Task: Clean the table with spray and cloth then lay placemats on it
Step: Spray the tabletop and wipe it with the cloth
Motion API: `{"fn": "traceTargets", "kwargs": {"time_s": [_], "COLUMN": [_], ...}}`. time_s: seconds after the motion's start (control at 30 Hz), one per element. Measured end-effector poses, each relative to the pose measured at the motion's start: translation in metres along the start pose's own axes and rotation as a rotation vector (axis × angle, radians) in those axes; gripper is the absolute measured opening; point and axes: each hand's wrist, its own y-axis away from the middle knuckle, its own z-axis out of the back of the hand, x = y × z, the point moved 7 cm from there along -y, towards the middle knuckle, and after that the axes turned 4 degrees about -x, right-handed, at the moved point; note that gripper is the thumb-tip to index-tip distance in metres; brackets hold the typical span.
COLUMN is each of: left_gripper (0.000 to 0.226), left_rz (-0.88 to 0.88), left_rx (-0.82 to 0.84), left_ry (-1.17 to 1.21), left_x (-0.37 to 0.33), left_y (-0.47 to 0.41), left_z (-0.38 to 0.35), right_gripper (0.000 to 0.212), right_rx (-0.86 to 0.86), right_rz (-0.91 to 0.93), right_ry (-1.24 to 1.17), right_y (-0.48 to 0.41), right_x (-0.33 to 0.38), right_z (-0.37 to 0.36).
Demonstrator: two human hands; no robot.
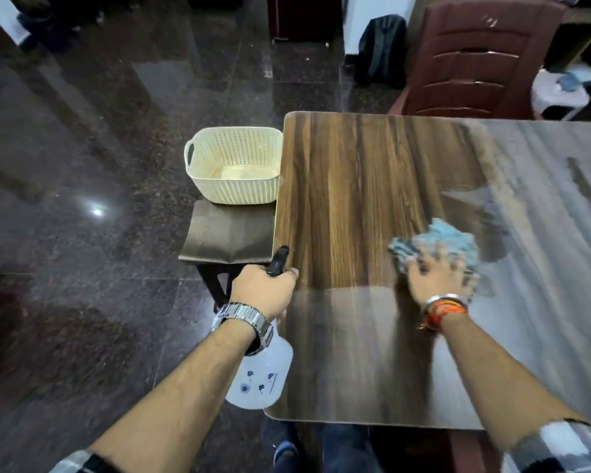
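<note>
Table (355, 186), cloth (440, 240) under right hand (434, 278)

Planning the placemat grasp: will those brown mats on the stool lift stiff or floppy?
Probably floppy: the placemats droop over the stool edge. Woven texture likely gives grip. If it's a stack, one pinch may lift only the top mat.
</note>
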Motion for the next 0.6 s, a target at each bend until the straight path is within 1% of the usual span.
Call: {"fn": "traceTargets", "kwargs": {"time_s": [0.03,0.07,0.1,0.13,0.17,0.2,0.23,0.33,0.37,0.43,0.47,0.5,0.57,0.6], "left_gripper": [0.037,0.036,0.036,0.036,0.037,0.038,0.039,0.037,0.038,0.035,0.033,0.031,0.031,0.032], "left_rz": [-0.007,-0.015,-0.019,-0.025,-0.032,-0.039,-0.042,-0.030,-0.021,-0.010,-0.009,-0.007,-0.002,0.002], "left_rx": [0.008,0.018,0.030,0.042,0.051,0.056,0.057,0.034,0.017,-0.017,-0.025,-0.023,-0.020,-0.017], "left_ry": [0.010,0.028,0.047,0.060,0.066,0.063,0.057,0.022,-0.011,-0.047,-0.053,-0.059,-0.062,-0.050], "left_x": [0.002,0.004,0.007,0.009,0.012,0.014,0.017,0.025,0.027,0.030,0.031,0.033,0.036,0.039], "left_y": [0.003,0.006,0.010,0.013,0.016,0.020,0.024,0.035,0.041,0.051,0.058,0.064,0.080,0.087], "left_z": [0.000,-0.001,-0.002,-0.003,-0.004,-0.006,-0.006,-0.006,-0.005,-0.005,-0.006,-0.008,-0.015,-0.019], "right_gripper": [0.053,0.054,0.054,0.055,0.054,0.053,0.052,0.054,0.057,0.057,0.054,0.051,0.048,0.048], "right_rx": [0.017,0.041,0.058,0.064,0.067,0.067,0.068,0.105,0.131,0.179,0.188,0.188,0.160,0.129], "right_rz": [-0.128,-0.208,-0.248,-0.252,-0.217,-0.138,-0.015,0.456,0.605,0.842,0.914,0.947,0.927,0.868], "right_ry": [-0.022,-0.039,-0.050,-0.054,-0.054,-0.045,-0.029,0.076,0.124,0.191,0.187,0.157,0.093,0.074], "right_y": [0.002,0.006,0.010,0.015,0.020,0.025,0.034,0.094,0.122,0.166,0.179,0.184,0.183,0.174], "right_x": [-0.026,-0.040,-0.041,-0.032,-0.014,0.011,0.041,0.135,0.156,0.173,0.170,0.160,0.126,0.103], "right_z": [0.005,0.008,0.007,0.006,0.002,-0.003,-0.010,-0.033,-0.039,-0.048,-0.049,-0.048,-0.044,-0.039]}}
